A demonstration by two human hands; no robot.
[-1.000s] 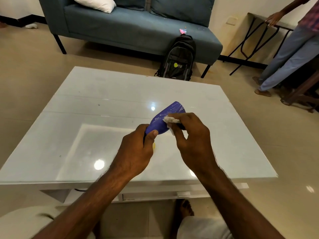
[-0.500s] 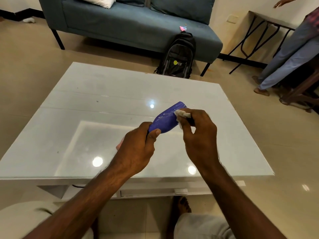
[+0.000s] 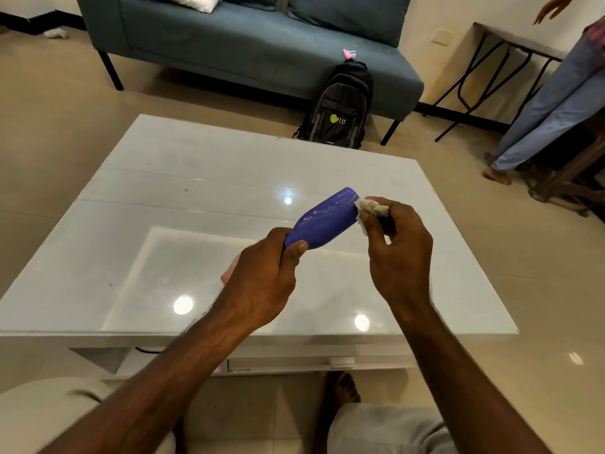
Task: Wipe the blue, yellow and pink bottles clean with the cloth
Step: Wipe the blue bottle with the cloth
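Observation:
My left hand (image 3: 262, 283) grips the neck end of the blue bottle (image 3: 322, 219), which is held tilted above the white table (image 3: 196, 178), its base pointing up and away. A small white cloth (image 3: 371, 208) is pinched in my right hand (image 3: 399, 253) and touches the bottle's base end. A sliver of a pink thing (image 3: 228, 273) peeks out from behind my left hand; I cannot tell whether it is the pink bottle. The yellow bottle is hidden.
A blue-grey sofa (image 3: 262, 50) stands behind the table with a black backpack (image 3: 340, 106) leaning on it. At the right, another person's legs (image 3: 550, 113) stand beside a folding table (image 3: 510, 47). My knees and a foot show under the near table edge.
My right hand has slid the cloth along the blue bottle from its middle up to its base end. The left hand holds on; a pink sliver now shows behind it.

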